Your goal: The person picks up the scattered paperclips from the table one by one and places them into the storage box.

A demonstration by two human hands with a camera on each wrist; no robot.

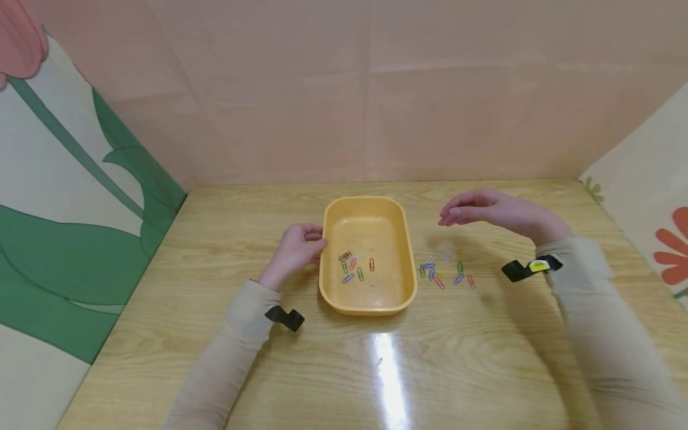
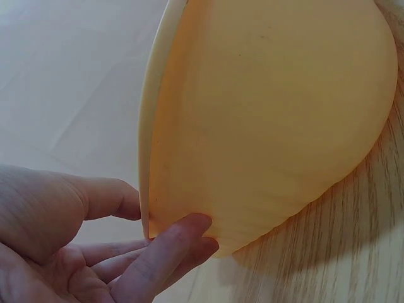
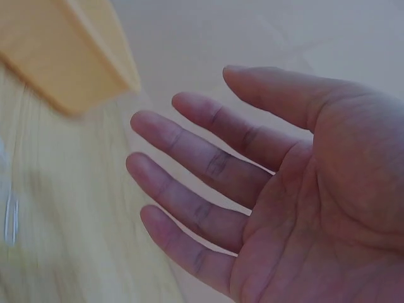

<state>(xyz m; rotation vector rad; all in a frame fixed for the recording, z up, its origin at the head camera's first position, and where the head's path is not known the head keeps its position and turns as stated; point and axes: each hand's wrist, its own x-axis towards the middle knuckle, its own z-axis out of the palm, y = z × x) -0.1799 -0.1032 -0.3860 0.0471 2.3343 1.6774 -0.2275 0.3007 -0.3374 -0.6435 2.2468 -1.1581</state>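
Observation:
A yellow plastic tray [image 1: 368,304] stands on the table, with several coloured paper clips [image 1: 360,273] in its near left part. My left hand [image 1: 292,251] holds the tray by its left side. In the left wrist view the thumb [image 2: 113,201] presses at the rim, while the fingers [image 2: 167,252] lie against the outer wall. To the right of the tray, my right hand [image 1: 491,210] hovers over the table with nothing in it. Its fingers [image 3: 189,145] are spread and slightly bent in the right wrist view. More loose paper clips [image 1: 432,273] lie on the wood nearer to me than this hand.
The wooden table [image 1: 215,239] meets a pale pink covered wall [image 1: 365,119] at the back. Floral panels [image 1: 48,257] flank it at left and right. A bright light reflection falls on the tabletop in front of the tray.

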